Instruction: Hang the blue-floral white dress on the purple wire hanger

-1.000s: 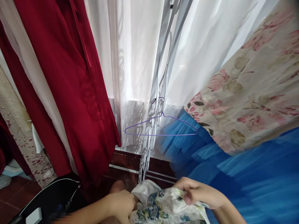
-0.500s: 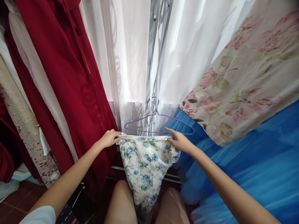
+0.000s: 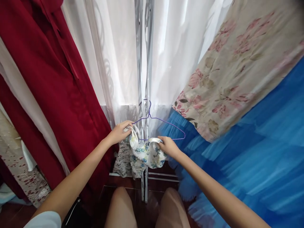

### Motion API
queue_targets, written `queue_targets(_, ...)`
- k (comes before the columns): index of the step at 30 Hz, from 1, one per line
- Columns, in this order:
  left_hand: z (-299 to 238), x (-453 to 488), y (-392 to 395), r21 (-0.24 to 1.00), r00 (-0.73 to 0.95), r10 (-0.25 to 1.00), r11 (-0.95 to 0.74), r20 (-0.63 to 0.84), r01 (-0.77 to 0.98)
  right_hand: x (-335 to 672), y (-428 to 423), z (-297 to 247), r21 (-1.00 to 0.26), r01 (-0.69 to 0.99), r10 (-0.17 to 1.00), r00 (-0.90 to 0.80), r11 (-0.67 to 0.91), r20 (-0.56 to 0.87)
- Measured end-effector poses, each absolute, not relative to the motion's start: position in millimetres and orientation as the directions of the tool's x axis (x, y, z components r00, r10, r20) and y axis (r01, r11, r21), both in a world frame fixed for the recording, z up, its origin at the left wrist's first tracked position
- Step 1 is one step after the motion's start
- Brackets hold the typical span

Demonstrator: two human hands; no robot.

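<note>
Between my hands hangs a white garment [image 3: 140, 153] with blue and yellow flowers, its top edge sagging in the middle and its lower part bunched. My left hand [image 3: 121, 131] is closed on its left upper edge, in front of the hanger's left end. Closed on the right upper edge is my right hand [image 3: 167, 145], below the hanger's bottom bar. A thin purple clothes hanger [image 3: 167, 121] hangs by its hook from a pale metal stand. Its left arm is partly hidden by my left hand and the cloth.
A long red garment [image 3: 61, 95] and other clothes hang at left. White curtains [image 3: 171, 47] hang behind the metal stand [image 3: 144, 63]. At right are a pink-flowered beige cloth [image 3: 209, 82] and blue tulle [image 3: 225, 164]. My knees [image 3: 122, 202] are below, over dark red floor tiles.
The garment's top edge, stretched straight before, now sags as my hands have come closer together. Its cloth has swung up and away from my knees, toward the stand. The view has shifted right.
</note>
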State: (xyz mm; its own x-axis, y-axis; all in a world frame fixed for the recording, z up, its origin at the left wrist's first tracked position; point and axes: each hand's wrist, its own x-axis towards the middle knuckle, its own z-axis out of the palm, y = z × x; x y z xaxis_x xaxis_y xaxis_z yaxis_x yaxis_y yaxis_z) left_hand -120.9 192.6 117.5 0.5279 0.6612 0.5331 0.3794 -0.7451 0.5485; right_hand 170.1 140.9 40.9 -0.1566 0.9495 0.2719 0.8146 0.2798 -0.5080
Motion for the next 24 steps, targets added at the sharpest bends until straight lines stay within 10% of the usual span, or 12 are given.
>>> queue_targets(8, 103, -106, 196, 0.548, 0.487, 0.660, -0.749, 0.572, 0.372, 240, 117, 40, -0.745, 0.617, 0.819, 0.274, 0.253, 0.504)
queue_targets(16, 107, -124, 205, 0.524, 0.406, 0.669, -0.742, 0.623, 0.418, 294, 140, 94, -0.827, 0.538, 0.981, 0.000, 0.164, 0.194)
queue_targets(20, 94, -140, 222, 0.702, 0.261, 0.793, -0.609, 0.551, 0.369, 316, 117, 95, -0.946, 0.314, 0.979, -0.152, -0.079, -0.132)
queue_targets(24, 76, -138, 226, 0.853, 0.404, 0.835, -0.480, 0.374, 0.203, 296, 116, 83, -0.997, 0.069, 0.999, 0.049, -0.019, -0.015)
